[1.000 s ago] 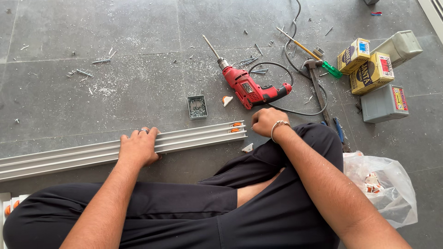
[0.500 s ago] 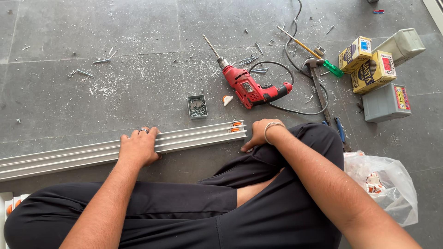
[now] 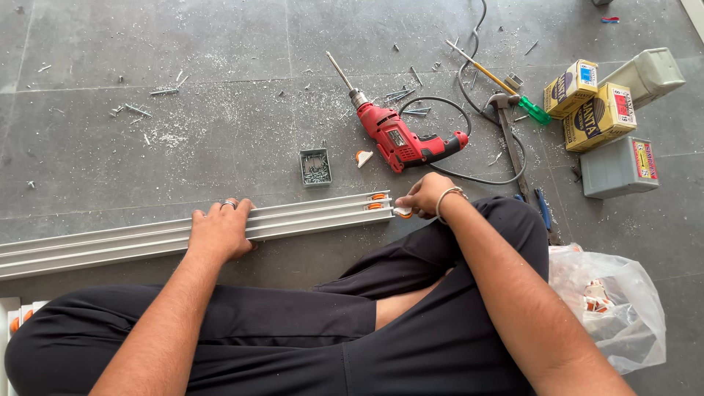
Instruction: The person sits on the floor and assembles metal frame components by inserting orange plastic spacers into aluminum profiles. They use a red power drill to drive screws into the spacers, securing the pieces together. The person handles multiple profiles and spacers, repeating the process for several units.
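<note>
While the grey tiled floor (image 3: 147, 66) lies strewn with metal shavings, the long white aluminium track (image 3: 308, 218) stretches across it, right in front of the seated person's crossed legs. The left hand (image 3: 222, 229) is pressed flat on top of the track, fingers spread and unclenched, pinning it down rather than gripping it. At the track's right end the right hand (image 3: 424, 195) has its fingers pinched around a small orange-and-white roller (image 3: 402, 213), touching the channel mouth. Two more orange rollers (image 3: 376, 201) already sit inside the channels just beside it.

This looks like the fitting step: rollers being fed into the track end. The next move would call for lining the little piece squarely with its groove and sliding it in while the left hand steadies the rail.

Beyond the track rest a red power drill (image 3: 400, 139), a hammer (image 3: 507, 132), a green-handled screwdriver (image 3: 506, 84), yellow cartons (image 3: 598, 117) and a small grey box of screws (image 3: 315, 166). A clear plastic bag (image 3: 623, 308) of spare parts sits by the right knee.
</note>
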### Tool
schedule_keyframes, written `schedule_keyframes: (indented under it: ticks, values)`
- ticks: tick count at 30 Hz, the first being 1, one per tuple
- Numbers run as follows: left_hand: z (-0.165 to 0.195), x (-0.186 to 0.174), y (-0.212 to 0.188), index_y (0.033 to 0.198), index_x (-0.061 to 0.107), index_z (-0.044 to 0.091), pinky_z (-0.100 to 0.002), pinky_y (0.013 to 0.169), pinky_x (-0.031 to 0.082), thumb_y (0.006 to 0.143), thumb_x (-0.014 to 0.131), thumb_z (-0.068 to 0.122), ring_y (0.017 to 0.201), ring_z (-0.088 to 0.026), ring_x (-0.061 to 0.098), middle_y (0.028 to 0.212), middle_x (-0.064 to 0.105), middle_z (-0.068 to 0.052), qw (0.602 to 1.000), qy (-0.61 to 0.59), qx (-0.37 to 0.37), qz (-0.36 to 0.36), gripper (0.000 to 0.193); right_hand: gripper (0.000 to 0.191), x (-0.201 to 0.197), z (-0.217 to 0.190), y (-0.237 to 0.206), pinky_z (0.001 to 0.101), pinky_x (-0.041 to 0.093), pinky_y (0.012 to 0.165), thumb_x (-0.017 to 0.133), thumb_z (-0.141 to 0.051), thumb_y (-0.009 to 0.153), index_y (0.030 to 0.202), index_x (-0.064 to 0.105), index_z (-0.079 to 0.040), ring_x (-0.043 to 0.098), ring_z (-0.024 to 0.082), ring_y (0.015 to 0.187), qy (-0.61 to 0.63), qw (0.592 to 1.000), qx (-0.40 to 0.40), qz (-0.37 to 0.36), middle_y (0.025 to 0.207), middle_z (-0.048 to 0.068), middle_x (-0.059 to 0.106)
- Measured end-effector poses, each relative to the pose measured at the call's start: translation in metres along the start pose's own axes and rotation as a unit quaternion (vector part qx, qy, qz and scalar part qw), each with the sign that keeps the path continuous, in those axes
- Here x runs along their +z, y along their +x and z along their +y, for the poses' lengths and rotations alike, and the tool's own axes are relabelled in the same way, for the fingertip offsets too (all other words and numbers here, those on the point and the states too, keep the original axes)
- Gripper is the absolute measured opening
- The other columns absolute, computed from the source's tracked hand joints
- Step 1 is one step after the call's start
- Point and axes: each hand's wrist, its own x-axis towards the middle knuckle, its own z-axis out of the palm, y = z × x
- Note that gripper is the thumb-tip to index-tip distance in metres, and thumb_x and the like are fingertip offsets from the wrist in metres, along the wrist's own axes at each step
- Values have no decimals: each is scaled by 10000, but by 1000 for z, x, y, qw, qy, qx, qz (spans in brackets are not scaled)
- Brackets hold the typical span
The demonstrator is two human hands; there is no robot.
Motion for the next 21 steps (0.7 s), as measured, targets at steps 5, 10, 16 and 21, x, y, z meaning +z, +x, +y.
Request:
schedule_keyframes:
  ticks: [5, 10, 16, 21]
  values:
    - [0, -1, -1, 1413, 460, 266, -521, 1096, 399, 809, 842, 468, 1369, -213, 503, 1405, 559, 0, 1000, 2, 0, -3, 743, 230, -3, 7, 10, 337, 590, 597, 762, -60, 855, 1053, 782, 56, 722, 210, 665, 167, 973, -7, -157, 830, 132, 767]
    - [-1, -1, 0, 1428, 439, 254, -530, 1094, 395, 804, 847, 468, 1373, -221, 491, 1419, 541, -19, 1000, 8, 2, -5, 775, 260, -5, 7, 11, 306, 610, 655, 781, -67, 839, 1085, 791, 18, 743, 176, 726, 123, 980, -19, -157, 846, 96, 786]
    - [-1, 0, 0, 1421, 446, 245, -540, 1097, 396, 805, 846, 471, 1372, -227, 497, 1418, 545, -24, 1000, 10, 4, -2, 768, 288, -5, 3, 7, 341, 617, 705, 795, -156, 864, 1115, 795, -16, 703, 188, 784, 91, 989, -15, -118, 891, 99, 752]
    - [-1, -1, -1, 1427, 446, 251, -537, 1101, 397, 807, 844, 474, 1376, -227, 496, 1420, 547, -21, 1000, 10, 2, -5, 770, 284, -4, 3, 9, 388, 662, 715, 733, -136, 910, 1122, 733, 53, 750, 254, 788, 178, 973, 30, -142, 934, 170, 759]
